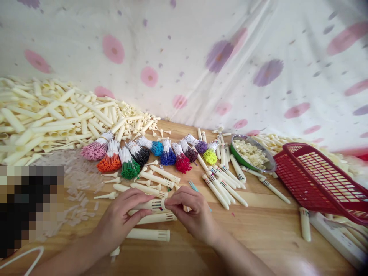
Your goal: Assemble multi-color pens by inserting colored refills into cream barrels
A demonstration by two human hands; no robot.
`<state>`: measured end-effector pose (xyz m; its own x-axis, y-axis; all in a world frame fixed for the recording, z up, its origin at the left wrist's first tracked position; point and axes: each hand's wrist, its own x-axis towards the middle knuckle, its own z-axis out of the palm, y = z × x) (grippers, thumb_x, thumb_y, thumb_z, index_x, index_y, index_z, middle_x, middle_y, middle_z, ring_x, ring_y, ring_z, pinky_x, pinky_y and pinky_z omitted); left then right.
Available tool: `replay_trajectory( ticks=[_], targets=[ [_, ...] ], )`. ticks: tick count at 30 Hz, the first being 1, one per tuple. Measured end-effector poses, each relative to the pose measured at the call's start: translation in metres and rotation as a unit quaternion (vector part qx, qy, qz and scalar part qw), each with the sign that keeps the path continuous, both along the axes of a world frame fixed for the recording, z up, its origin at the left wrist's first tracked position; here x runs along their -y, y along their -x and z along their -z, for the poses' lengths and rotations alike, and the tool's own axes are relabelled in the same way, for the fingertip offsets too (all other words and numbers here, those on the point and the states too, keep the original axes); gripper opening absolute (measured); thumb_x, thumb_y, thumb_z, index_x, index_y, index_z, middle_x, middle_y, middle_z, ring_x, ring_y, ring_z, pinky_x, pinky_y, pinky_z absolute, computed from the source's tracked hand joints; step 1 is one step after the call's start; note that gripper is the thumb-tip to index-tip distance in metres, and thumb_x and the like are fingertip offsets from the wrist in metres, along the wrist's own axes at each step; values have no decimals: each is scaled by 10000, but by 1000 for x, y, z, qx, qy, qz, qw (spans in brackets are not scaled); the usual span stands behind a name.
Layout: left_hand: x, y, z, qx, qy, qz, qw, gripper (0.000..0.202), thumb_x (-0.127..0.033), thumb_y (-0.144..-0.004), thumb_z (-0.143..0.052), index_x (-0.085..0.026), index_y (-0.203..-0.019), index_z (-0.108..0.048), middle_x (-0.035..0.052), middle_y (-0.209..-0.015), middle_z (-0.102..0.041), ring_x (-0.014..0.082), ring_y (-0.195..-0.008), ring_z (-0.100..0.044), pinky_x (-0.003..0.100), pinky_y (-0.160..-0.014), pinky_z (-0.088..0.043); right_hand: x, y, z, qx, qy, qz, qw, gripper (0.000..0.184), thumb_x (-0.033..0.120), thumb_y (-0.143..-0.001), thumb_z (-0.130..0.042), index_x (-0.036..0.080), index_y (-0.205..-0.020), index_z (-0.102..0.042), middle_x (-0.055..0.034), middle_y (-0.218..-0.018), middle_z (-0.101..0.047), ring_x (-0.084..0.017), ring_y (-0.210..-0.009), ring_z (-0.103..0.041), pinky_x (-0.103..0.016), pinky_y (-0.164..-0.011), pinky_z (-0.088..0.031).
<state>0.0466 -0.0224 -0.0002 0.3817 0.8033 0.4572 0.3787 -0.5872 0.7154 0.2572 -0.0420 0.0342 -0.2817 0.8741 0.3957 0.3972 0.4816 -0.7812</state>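
A cream multicolour pen barrel (pixel 157 204) lies sideways between my hands, with dark and coloured strips showing in the slots near its right end. Thumb and fingers of my left hand (pixel 126 211) are closed around its body. My right hand (pixel 194 212) pinches the slotted end; any small part between those fingertips is hidden. Just below lie more slotted pen barrels (pixel 149 234). Bundles of refills with coloured tips, such as green (pixel 129 164), blue (pixel 168 155) and red (pixel 182 161), stretch in a row beyond my hands. Light blue tweezers (pixel 193 186) lie behind my right hand.
Loose cream barrels form a large heap (pixel 57 119) at left, near clear plastic pieces (pixel 74 191). Pens with filled slots (pixel 221 188) lie right of centre. A green-sided metal bowl (pixel 244 160) holds small cream parts. Farther right are a red basket (pixel 322 180) and a power strip (pixel 339 237).
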Motion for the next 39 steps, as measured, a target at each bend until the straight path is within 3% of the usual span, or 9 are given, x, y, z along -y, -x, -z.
replay_trajectory(
  ticks=[5, 11, 18, 21, 30, 34, 37, 39],
  targets=[
    [0, 1, -1, -5, 0, -3, 1000, 220, -373, -829, -598, -258, -987, -699, 31, -866, -693, 149, -800, -672, 210, -692, -556, 2, 3, 2, -56, 100, 33, 993, 81, 207, -780, -648, 169, -731, -699, -37, -672, -676, -128, -608, -595, -223, -543, -458],
    [0, 1, 2, 9, 56, -6, 998, 212, -365, -813, -618, -287, -994, -699, 28, -901, -683, 156, -832, -666, 204, -671, -556, 4, 5, 1, -88, 176, 44, 979, 99, 227, -731, -649, 155, -681, -696, -31, -624, -660, -107, -543, -543, -203, -486, -399],
    [3, -1, 0, 5, 66, -12, 998, 199, -359, -792, -645, -282, -964, -709, 17, -877, -691, 146, -812, -667, 207, -719, -543, 1, 4, 1, -119, 330, 17, 936, 98, 226, -696, -642, 138, -686, -686, -12, -586, -635, -87, -511, -498, -199, -484, -370],
    [3, -1, 1, 3, 68, -15, 998, 206, -373, -793, -641, -280, -964, -709, 17, -877, -692, 148, -815, -665, 209, -719, -540, 1, 3, 0, -119, 358, 2, 926, 123, 248, -704, -647, 136, -721, -694, -5, -583, -628, -86, -515, -502, -201, -492, -381],
    [3, 0, 1, 4, 68, -20, 997, 217, -403, -801, -623, -285, -960, -709, 20, -875, -691, 159, -811, -666, 222, -693, -554, 2, -6, -5, -42, 302, -36, 952, 123, 225, -764, -639, 155, -832, -714, -14, -677, -672, -94, -554, -545, -195, -490, -409],
    [5, 1, 5, 9, 71, -17, 997, 204, -384, -803, -625, -282, -961, -706, 28, -895, -690, 169, -833, -659, 238, -704, -562, -3, -11, -10, 60, 94, -88, 990, 141, 161, -861, -548, 167, -840, -687, -34, -744, -683, -126, -678, -576, -234, -605, -434],
    [5, 2, 7, 7, 68, -7, 998, 196, -355, -794, -642, -284, -966, -703, 26, -901, -686, 167, -837, -658, 244, -724, -562, -8, -13, -10, 122, -62, -128, 982, 176, 117, -889, -479, 163, -863, -647, -45, -744, -677, -134, -656, -555, -255, -597, -406],
    [4, 2, 8, 9, 61, -3, 998, 189, -340, -798, -639, -292, -971, -698, 21, -900, -680, 164, -833, -660, 234, -704, -565, -9, -13, -8, 147, -115, -129, 974, 180, 105, -895, -457, 164, -882, -627, -47, -741, -672, -135, -631, -543, -260, -577, -391]
  ],
)
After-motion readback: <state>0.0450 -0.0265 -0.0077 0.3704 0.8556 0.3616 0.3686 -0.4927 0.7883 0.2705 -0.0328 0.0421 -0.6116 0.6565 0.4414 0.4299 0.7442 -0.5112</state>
